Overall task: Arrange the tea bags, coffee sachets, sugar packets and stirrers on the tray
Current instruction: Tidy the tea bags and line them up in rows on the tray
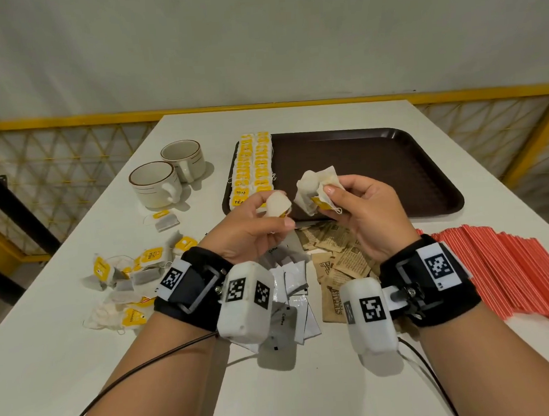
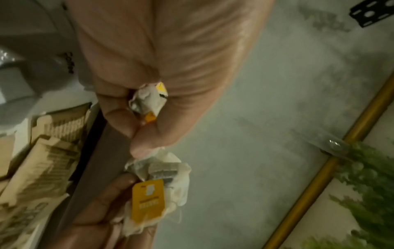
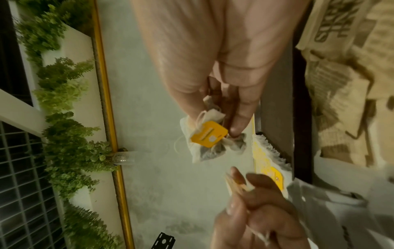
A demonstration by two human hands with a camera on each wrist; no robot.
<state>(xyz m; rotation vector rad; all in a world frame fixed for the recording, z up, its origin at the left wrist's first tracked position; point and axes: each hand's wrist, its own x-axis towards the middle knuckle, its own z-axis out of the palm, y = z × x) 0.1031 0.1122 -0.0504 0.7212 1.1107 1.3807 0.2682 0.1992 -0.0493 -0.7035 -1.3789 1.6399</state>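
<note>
White table (image 1: 311, 384) nearest; coffee sachets (image 1: 293, 281), sugar packets (image 1: 341, 258) and stirrers (image 1: 504, 266) lie below both raised hands. Left hand (image 1: 251, 225) pinches one tea bag (image 1: 277, 204); right hand (image 1: 368, 214) pinches a small bunch (image 1: 317, 185). Just beyond, the tray (image 1: 393, 167) holds tea-bag rows (image 1: 254, 163) running front to back along its left edge, nearer the left hand. Behind stands a grey wall.

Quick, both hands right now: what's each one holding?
Left hand: pinching one tea bag, above the tray's near edge.
Right hand: gripping a bunch of tea bags, yellow tag showing.
</note>
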